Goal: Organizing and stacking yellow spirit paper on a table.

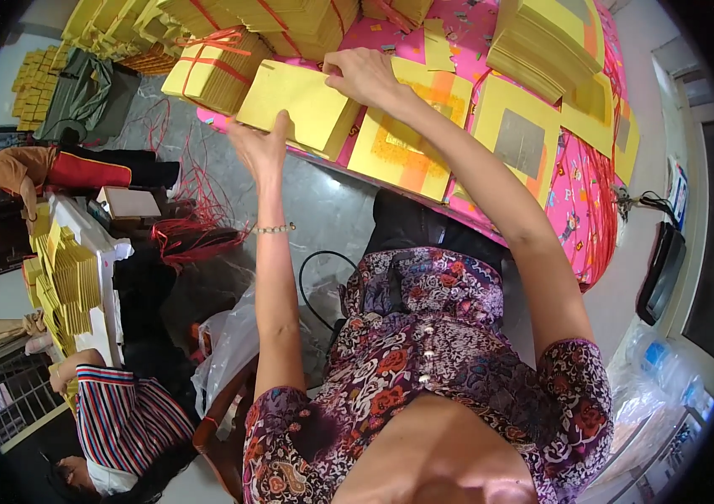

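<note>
Both hands grasp the yellow paper stack (298, 107): left hand (260, 147) at the near edge, right hand (364, 76) on top. It seems light, floppy; support underneath.

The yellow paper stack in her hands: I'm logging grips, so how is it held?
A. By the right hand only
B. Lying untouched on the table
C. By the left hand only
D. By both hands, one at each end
D: the left hand grips the near end of the yellow paper stack and the right hand grips its far end, above the pink table.

Flat yellow paper stack (298, 105), table-edge
</note>
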Tool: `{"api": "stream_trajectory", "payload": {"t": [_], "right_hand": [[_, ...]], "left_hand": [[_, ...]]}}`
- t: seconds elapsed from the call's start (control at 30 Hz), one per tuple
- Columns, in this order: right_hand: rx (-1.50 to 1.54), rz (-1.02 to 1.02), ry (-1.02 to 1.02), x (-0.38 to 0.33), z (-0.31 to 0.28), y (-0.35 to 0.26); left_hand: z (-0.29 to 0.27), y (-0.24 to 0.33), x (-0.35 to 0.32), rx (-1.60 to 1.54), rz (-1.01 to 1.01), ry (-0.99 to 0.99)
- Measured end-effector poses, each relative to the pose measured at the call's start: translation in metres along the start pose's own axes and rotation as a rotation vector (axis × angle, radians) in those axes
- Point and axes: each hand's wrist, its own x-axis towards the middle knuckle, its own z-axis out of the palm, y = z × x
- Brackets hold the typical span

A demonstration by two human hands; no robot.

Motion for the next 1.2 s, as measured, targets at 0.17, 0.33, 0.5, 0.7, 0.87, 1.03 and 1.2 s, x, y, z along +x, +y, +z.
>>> {"api": "stream_trajectory", "payload": {"t": [0.17, 0.33, 0.5, 0.7, 0.87, 1.03, 1.2], "right_hand": [[-0.002, 0.051, -0.041, -0.002, -0.001, 0.004], [0.024, 0.038, -0.010, -0.003, 0.008, 0.002], [0.055, 0.070, -0.008, -0.009, 0.013, 0.002], [0.089, 0.017, 0.155, -0.029, 0.022, 0.007], [0.200, -0.057, 0.180, -0.078, -0.032, 0.020], [0.053, 0.057, 0.224, -0.167, -0.093, 0.077], [-0.036, 0.194, 0.229, -0.253, -0.137, 0.098]], "left_hand": [[-0.006, 0.037, 0.005, 0.347, 0.335, 0.075], [0.018, 0.011, 0.025, 0.138, 0.519, -0.203], [0.034, 0.014, 0.015, 0.370, 0.433, -0.241], [0.040, 0.013, 0.019, 0.547, 0.425, -0.274], [0.039, -0.001, 0.025, 0.547, 0.438, -0.284], [0.040, -0.002, 0.036, 0.459, 0.452, -0.265], [0.026, 0.001, 0.047, 0.433, 0.431, -0.296]]}}
